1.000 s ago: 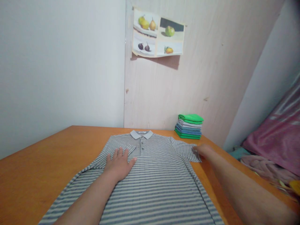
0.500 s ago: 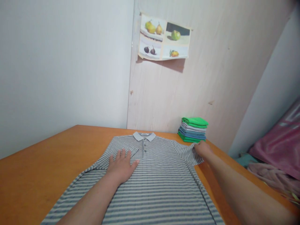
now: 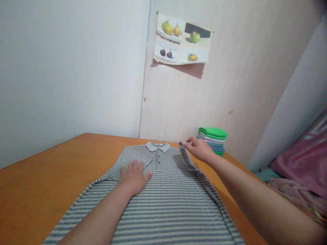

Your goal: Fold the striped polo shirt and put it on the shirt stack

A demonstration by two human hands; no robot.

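Note:
A grey-and-white striped polo shirt (image 3: 166,200) lies front up, its plain grey collar (image 3: 158,147) at the far end. Its left-side sleeve (image 3: 139,154) is folded inward over the chest. My left hand (image 3: 134,178) rests flat on the chest beside that sleeve's edge, fingers spread. Up at the right shoulder, my right hand (image 3: 198,148) pinches the edge of the other sleeve (image 3: 187,160), lifting it off the surface and bending it toward the collar. The inside of that sleeve shows.
The shirt is spread on an orange-brown table (image 3: 51,177). A stack of folded clothes (image 3: 213,137), green on top, stands at the back right by the wall. Pink fabric (image 3: 301,160) lies beyond the table's right edge. A fruit picture (image 3: 182,41) hangs on the wall.
My right hand has carried the right-side sleeve up and leftward, from stretched out to the side to raised near the shoulder. My left hand has stayed flat on the shirt.

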